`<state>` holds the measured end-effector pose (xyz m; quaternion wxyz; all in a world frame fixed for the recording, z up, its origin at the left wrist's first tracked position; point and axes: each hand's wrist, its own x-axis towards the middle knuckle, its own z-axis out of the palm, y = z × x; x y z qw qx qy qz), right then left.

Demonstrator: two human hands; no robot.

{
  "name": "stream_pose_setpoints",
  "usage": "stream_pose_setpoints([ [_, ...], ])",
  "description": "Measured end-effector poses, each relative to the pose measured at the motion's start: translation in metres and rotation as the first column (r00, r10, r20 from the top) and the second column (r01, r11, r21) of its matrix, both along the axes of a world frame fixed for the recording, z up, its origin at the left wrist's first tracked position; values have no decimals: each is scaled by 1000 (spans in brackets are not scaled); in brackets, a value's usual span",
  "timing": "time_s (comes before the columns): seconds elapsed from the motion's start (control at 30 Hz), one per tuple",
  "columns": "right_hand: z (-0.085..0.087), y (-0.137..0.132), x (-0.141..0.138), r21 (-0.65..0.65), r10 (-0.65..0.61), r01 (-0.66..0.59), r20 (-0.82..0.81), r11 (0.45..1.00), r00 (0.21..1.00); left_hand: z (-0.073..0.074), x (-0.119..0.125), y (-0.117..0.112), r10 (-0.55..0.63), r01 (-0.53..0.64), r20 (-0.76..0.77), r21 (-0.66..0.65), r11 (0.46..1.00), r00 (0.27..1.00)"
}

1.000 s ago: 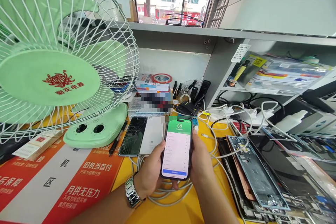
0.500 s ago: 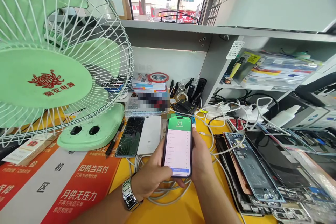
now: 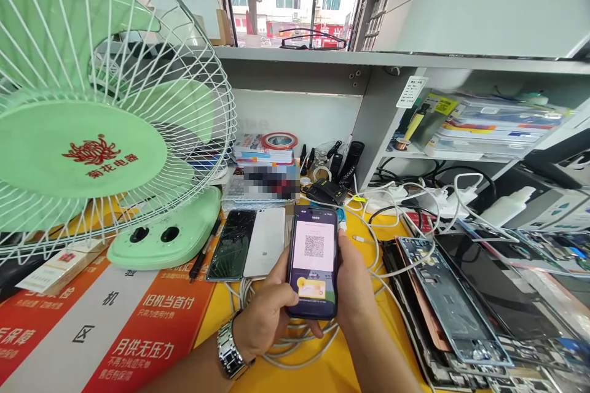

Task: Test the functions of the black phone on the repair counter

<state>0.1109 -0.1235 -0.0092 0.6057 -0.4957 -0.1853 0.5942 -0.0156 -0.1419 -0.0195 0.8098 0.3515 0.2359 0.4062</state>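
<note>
Upright between both hands is a smartphone (image 3: 314, 263), its screen showing a QR code above a yellow panel. My left hand (image 3: 266, 314), with a metal watch (image 3: 230, 344) on the wrist, is closed around the phone's left side, its thumb at the lower left of the screen. Against the right edge, my right hand (image 3: 353, 276) grips the phone, most of its fingers hidden behind. Just left of the phone lie a white phone (image 3: 264, 244) and a dark phone with a cracked back (image 3: 232, 245). Coiled pale cable (image 3: 299, 344) lies beneath the hands.
A green fan (image 3: 110, 147) stands at the left beside a cigarette box (image 3: 62, 265) on a printed mat (image 3: 152, 325). At the right lie stacked phone parts (image 3: 456, 301) and tangled white cables (image 3: 424, 196). Behind are books (image 3: 262, 150) and a grey shelf (image 3: 295, 56).
The phone's screen has switched from a green-topped list to a QR code page. My left thumb has shifted slightly up and left. The view has tilted a little.
</note>
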Motion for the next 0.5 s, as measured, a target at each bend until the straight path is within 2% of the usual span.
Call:
stream_pose_setpoints([
  [0.23,2,-1,-2,-58,-47,40,-136,998,990,2,0,-1,22,-22,-3,-3,1000,1000],
  [0.37,2,-1,-2,-66,-60,51,-132,997,990,1,1,-2,37,-37,-11,-15,999,999],
  [0.5,-2,-1,-1,-81,-63,54,-121,995,991,0,2,-2,75,-78,-114,-19,997,991],
])
